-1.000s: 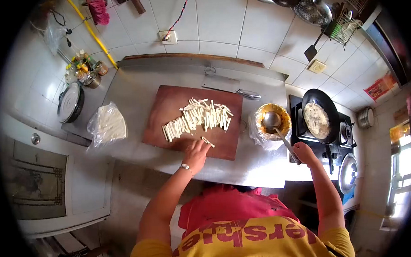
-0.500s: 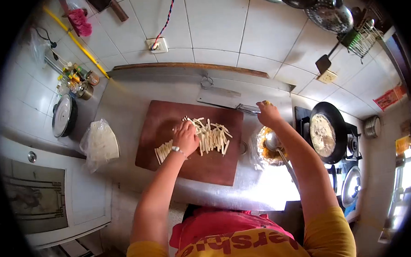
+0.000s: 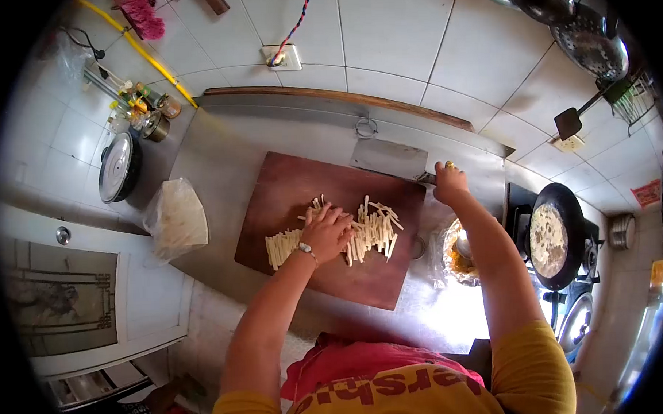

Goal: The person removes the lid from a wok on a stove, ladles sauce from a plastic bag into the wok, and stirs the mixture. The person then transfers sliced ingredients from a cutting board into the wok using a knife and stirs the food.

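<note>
My left hand (image 3: 328, 233) lies over pale cut strips (image 3: 372, 231), its fingers stretched out and resting on them. The strips form a loose row on a reddish-brown cutting board (image 3: 334, 291), some to each side of the hand. At the board's far right corner, my right hand (image 3: 450, 183) is closed around the handle of a cleaver (image 3: 390, 157). Its broad blade lies flat near the board's far edge, on the metal counter. Part of the handle is hidden by my fingers.
Right of the board stands a plastic-wrapped bowl (image 3: 457, 257), partly under my right forearm. Farther right, a black pan (image 3: 575, 231) with a flatbread (image 3: 548, 239) sits on the stove. At left are a bag of flat sheets (image 3: 180, 219) and a lidded pot (image 3: 118, 169).
My head view has shifted, so the scene sits differently. My right hand has closed farther onto the cleaver's handle. My left hand has flattened and moved slightly over the strips.
</note>
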The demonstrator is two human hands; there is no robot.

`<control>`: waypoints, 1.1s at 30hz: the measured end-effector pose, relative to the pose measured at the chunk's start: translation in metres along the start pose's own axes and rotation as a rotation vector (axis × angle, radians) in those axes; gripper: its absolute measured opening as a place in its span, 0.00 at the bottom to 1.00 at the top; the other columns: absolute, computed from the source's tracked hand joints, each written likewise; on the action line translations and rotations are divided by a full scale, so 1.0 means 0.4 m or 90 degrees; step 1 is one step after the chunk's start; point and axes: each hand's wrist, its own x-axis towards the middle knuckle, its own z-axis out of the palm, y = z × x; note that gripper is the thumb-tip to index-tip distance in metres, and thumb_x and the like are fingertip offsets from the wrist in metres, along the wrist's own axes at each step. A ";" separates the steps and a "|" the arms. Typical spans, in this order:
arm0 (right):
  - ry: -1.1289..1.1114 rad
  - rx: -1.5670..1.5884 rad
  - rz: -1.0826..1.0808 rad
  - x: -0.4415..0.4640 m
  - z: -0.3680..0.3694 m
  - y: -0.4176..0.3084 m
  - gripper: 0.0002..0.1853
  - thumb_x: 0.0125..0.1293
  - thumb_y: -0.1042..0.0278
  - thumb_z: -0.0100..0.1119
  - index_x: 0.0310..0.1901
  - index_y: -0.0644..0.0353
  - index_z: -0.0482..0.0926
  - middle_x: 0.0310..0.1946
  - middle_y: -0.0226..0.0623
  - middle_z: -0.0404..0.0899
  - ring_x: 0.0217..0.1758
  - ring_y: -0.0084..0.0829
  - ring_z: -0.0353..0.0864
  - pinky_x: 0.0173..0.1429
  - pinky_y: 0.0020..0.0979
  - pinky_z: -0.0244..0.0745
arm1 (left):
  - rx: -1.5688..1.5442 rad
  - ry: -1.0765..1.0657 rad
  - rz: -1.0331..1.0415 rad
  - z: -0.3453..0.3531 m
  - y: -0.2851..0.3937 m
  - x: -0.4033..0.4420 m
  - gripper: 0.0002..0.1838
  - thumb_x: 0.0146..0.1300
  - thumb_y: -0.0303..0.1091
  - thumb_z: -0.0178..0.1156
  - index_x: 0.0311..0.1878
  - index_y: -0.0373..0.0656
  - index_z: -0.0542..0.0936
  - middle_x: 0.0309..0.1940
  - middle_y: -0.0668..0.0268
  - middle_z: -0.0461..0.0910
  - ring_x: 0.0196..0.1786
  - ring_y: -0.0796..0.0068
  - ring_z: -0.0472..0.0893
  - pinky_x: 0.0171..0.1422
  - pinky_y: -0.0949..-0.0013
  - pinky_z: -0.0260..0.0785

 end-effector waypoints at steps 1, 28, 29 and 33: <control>0.045 -0.007 0.026 -0.005 -0.021 -0.001 0.15 0.53 0.69 0.55 0.43 0.58 0.69 0.40 0.41 0.77 0.45 0.42 0.78 0.43 0.41 0.74 | 0.005 0.075 0.029 0.001 -0.005 -0.008 0.20 0.65 0.47 0.47 0.57 0.51 0.72 0.61 0.61 0.65 0.67 0.59 0.59 0.69 0.45 0.45; 0.037 1.149 0.575 -0.712 0.133 -0.408 0.14 0.62 0.61 0.59 0.35 0.60 0.66 0.13 0.31 0.66 0.10 0.25 0.66 0.13 0.28 0.64 | -0.311 0.368 -0.099 0.140 -0.220 -0.205 0.23 0.65 0.35 0.46 0.61 0.34 0.63 0.62 0.48 0.62 0.66 0.50 0.60 0.69 0.54 0.50; 0.039 1.149 0.577 -0.708 0.137 -0.407 0.14 0.62 0.61 0.59 0.35 0.60 0.66 0.13 0.31 0.66 0.10 0.25 0.66 0.13 0.28 0.64 | -0.321 0.375 -0.103 0.139 -0.216 -0.199 0.23 0.66 0.35 0.46 0.61 0.34 0.63 0.62 0.48 0.63 0.65 0.50 0.60 0.69 0.54 0.51; -0.002 1.155 0.541 -0.701 0.147 -0.426 0.15 0.61 0.61 0.60 0.36 0.61 0.66 0.12 0.31 0.66 0.09 0.26 0.65 0.13 0.28 0.62 | -0.402 0.432 -0.104 0.129 -0.190 -0.172 0.22 0.66 0.35 0.47 0.60 0.34 0.64 0.61 0.48 0.63 0.65 0.50 0.61 0.69 0.56 0.52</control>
